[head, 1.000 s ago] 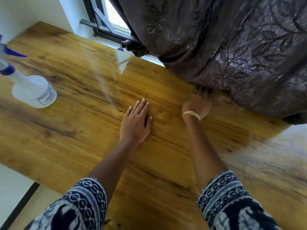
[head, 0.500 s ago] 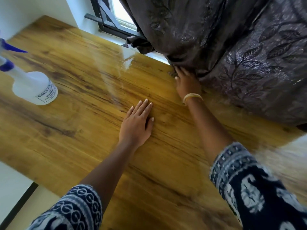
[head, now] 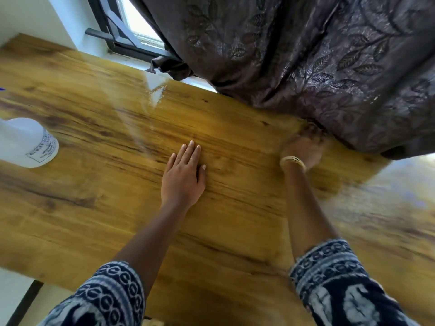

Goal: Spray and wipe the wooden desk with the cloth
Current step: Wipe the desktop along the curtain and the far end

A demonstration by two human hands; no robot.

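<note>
Head view: wooden desk [head: 98,208] beneath window [head: 138,27], curtain [head: 306,55] draping its far edge.

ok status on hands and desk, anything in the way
Left hand flat on wooden desk. Right hand blurred at curtain hem, grip unclear, cloth unseen. Curtain overhangs far edge.

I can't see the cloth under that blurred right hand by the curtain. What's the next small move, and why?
Probably draw the right hand back toward the person, clear of the curtain. It is motion-blurred at the curtain's hem on the desk, so what it holds can't be told. The left hand lies flat, steadying; the spray bottle stands to the left.
</note>
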